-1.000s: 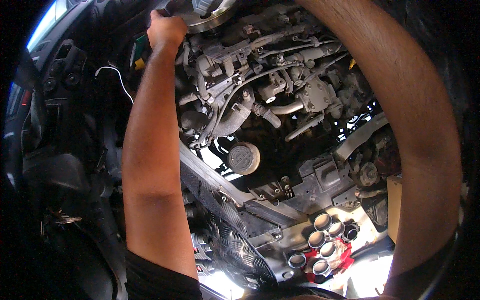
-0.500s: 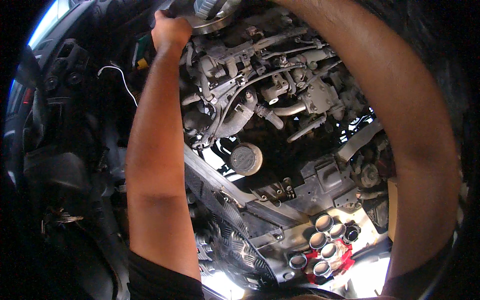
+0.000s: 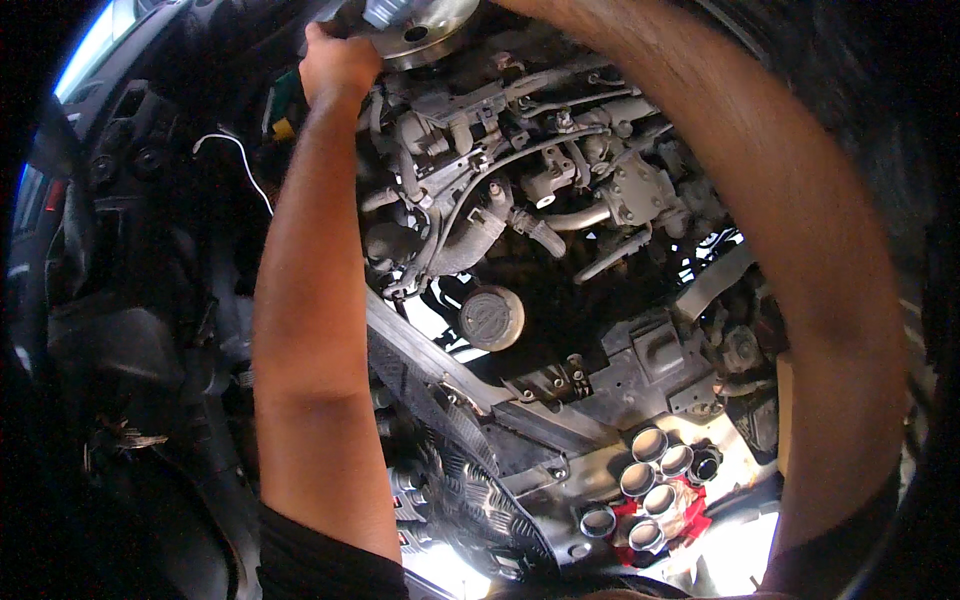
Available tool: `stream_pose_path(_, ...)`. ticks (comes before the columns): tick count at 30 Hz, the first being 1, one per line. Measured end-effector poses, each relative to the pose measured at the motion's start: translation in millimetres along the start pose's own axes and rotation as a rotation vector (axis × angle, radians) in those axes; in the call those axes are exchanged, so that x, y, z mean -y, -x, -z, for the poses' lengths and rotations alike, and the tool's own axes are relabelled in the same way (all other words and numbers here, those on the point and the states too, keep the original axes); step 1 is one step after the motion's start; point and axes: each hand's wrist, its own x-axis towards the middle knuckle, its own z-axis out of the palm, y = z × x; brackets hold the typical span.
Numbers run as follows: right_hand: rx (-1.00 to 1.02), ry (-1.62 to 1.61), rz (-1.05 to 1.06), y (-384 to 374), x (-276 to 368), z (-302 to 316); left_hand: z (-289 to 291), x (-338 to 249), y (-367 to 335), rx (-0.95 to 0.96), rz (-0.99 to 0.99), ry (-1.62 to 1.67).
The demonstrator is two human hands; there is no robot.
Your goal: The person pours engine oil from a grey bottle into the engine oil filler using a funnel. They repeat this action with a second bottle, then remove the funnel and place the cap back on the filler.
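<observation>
At the top left, my left hand (image 3: 340, 65) is closed at the edge of a round, shiny metal disc (image 3: 432, 45) that has a hole in its face. The disc is cut off by the upper edge of the view. Over its face is a blue-grey ribbed piece (image 3: 388, 12), only partly visible, so its kind is unclear. My right forearm (image 3: 740, 130) arches up the right side toward the disc. My right hand lies beyond the top edge, out of sight. Below both arms spreads a dusty engine (image 3: 560, 180) with hoses and pipes.
A round, embossed cap (image 3: 490, 318) sits below the engine. Several ring-topped cylindrical parts (image 3: 648, 445) stand on a red cloth (image 3: 690, 515) near the front. A white cable (image 3: 245, 160) hangs left of my forearm. Behind my right arm is a cardboard-coloured box (image 3: 785, 410).
More of the disc's face shows now. The blue-grey piece has moved up and left. My right forearm has shifted left, while my left hand has barely moved.
</observation>
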Motion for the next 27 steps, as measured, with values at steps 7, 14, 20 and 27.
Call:
stream_pose_path(7,0.012,-0.131,-0.304,48,15,23,0,8,6,0.002,0.002,0.006)
stream_pose_path(14,0.013,-0.472,-0.591,58,11,19,-1,21,19,-0.004,-0.08,-0.066)
stream_pose_path(20,-0.063,-1.011,-0.715,92,13,3,-1,27,39,0.023,-0.055,-0.021)
stream_pose_path(27,-0.124,-1.632,-0.788,127,27,5,-3,34,78,0.01,-0.154,0.007)
